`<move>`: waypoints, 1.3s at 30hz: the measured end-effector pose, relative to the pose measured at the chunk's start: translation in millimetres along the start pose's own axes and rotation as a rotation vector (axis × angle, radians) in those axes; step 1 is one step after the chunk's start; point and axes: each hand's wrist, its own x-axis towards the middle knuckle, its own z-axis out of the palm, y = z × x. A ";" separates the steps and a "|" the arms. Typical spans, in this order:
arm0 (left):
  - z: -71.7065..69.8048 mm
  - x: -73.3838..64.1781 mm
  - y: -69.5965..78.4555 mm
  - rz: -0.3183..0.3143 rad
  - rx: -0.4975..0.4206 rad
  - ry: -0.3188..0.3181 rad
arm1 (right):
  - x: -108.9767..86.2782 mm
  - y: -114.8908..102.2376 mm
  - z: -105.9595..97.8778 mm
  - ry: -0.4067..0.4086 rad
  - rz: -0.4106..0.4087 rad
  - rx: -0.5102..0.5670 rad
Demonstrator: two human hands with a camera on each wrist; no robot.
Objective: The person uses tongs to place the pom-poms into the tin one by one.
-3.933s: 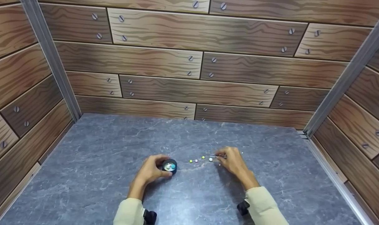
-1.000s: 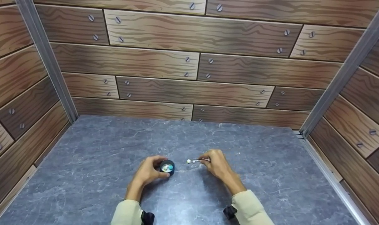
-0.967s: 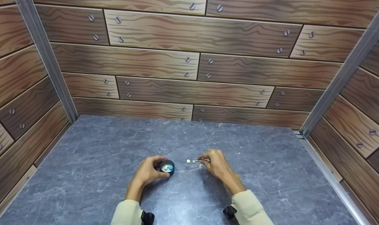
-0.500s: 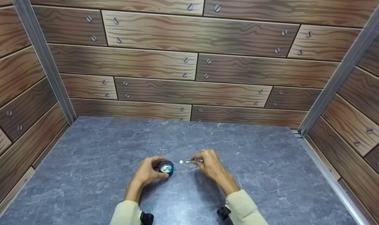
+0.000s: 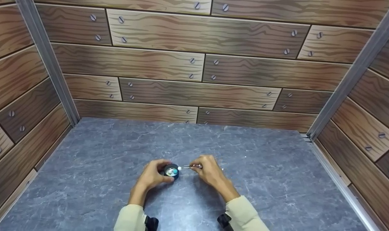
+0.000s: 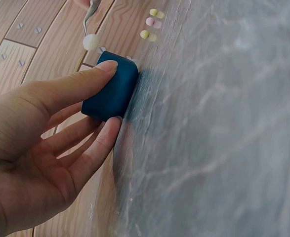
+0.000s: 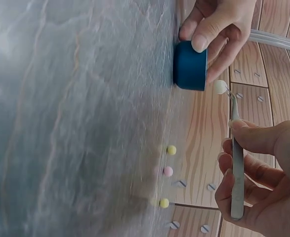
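In the head view my left hand holds a small round dark blue cup upright on the table, thumb on one side and fingers on the other. White and teal beads lie inside it. My right hand pinches metal tweezers, whose bent tips grip a larger white bead. That bead hangs just beside the cup's rim, above table height. Two yellow beads and a pink bead lie on the table; the right hand seems to cover them in the head view.
The grey marbled tabletop is bounded by wood-print walls and metal corner posts. Tiny white specks show right of the right hand.
Over the last seconds my right hand has moved left with the tweezers, carrying the white bead from over the loose beads to the cup's rim. My left hand and the cup stay put.
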 end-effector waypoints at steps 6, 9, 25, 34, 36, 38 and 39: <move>0.3 1.0 -0.1 0.023 0.010 0.001 | 1.9 -3.5 6.0 -0.001 -0.006 -0.007; 0.0 0.9 -0.6 0.031 0.003 -0.003 | 2.7 -5.5 9.3 -0.014 0.000 0.007; -1.0 0.2 -3.6 0.032 -0.020 -0.023 | 1.4 -10.4 19.7 -0.055 0.026 0.003; -0.6 0.3 -2.0 0.027 -0.003 -0.008 | 2.3 -3.5 12.1 -0.041 0.028 0.039; -0.4 0.0 -1.4 0.022 -0.003 -0.004 | 2.2 0.0 9.0 -0.024 0.026 0.033; -0.1 -0.2 -1.2 0.014 -0.004 -0.002 | 2.0 3.9 5.2 -0.006 0.028 0.022; 0.2 -0.3 -1.2 0.010 -0.004 -0.003 | 2.0 5.9 3.0 0.002 0.029 0.014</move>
